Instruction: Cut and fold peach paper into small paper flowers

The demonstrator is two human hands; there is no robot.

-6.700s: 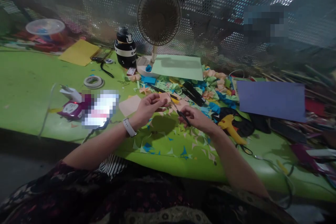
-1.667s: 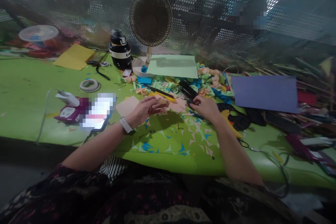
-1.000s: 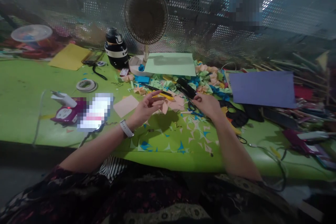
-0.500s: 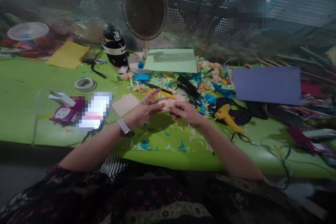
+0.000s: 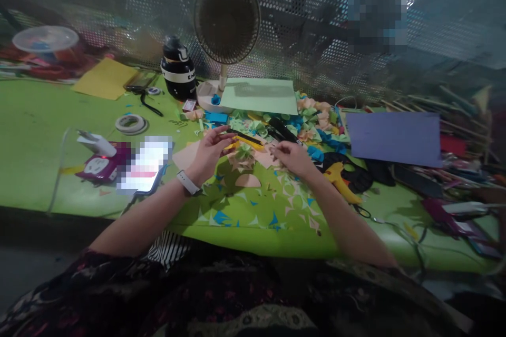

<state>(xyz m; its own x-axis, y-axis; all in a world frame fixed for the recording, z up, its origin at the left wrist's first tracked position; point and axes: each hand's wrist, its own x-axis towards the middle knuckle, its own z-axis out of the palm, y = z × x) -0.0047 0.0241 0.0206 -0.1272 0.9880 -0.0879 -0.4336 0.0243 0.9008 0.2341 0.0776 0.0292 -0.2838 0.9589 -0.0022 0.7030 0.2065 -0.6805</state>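
Note:
My left hand (image 5: 208, 151) is over the green table (image 5: 35, 126), its fingers pinched on the near end of a yellow and black cutter (image 5: 245, 140). A white watch sits on that wrist. My right hand (image 5: 292, 159) rests to the right, its fingers drawn together on a peach paper piece (image 5: 265, 158) among folded scraps. A peach half-round cut-out (image 5: 248, 180) lies flat between my hands, with small paper triangles scattered around it.
A small fan (image 5: 226, 16) and a black bottle (image 5: 178, 69) stand at the back, beside a pale green sheet (image 5: 259, 96). A purple sheet (image 5: 393, 138), a yellow glue gun (image 5: 342, 181), a lit phone (image 5: 144, 166) and a tape roll (image 5: 130, 124) surround the work spot.
The scissors left my right hand about a second ago. Both hands then held a peach piece; now it lies on the table and my left hand has gone to the cutter.

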